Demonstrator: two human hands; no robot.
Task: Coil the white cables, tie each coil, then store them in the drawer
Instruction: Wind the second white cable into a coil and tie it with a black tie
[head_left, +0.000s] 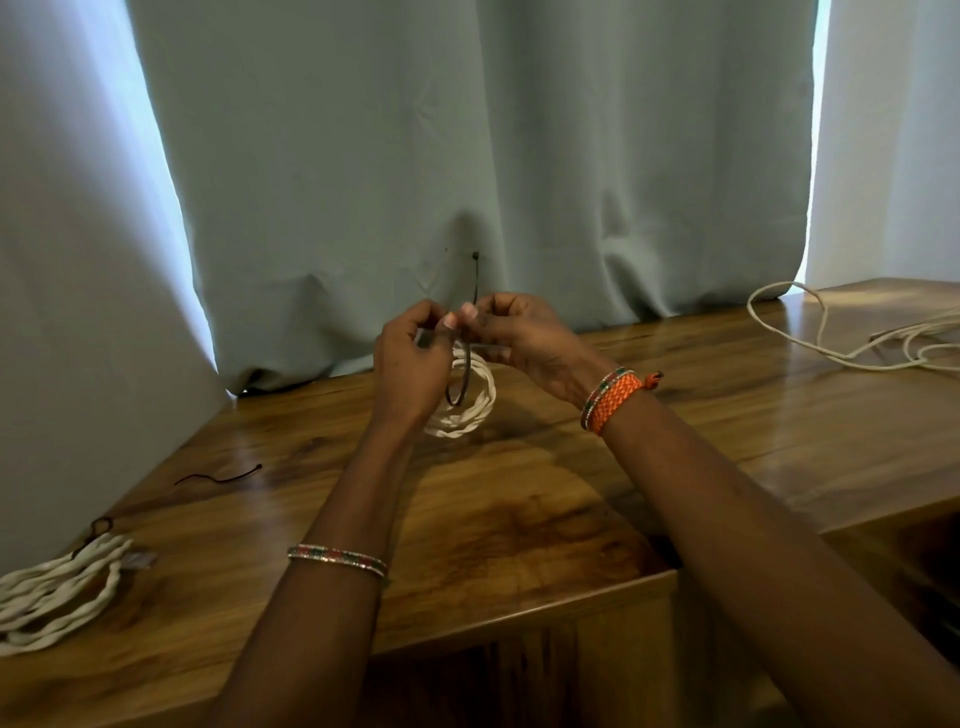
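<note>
- Curtain (467, 156) hanging behind a wooden table (519, 519).
- Tied cable bundle (57, 592) lying at the table's left edge; loose cable (831, 343) sprawling far right.
- Left hand (410, 364) and right hand (519, 338) pinching a dark zip tie (470, 312) closed, thumbs meeting.
- White coil (467, 400) hanging off the tie, just above the table.
- Spare tie (223, 475) lying left.
</note>
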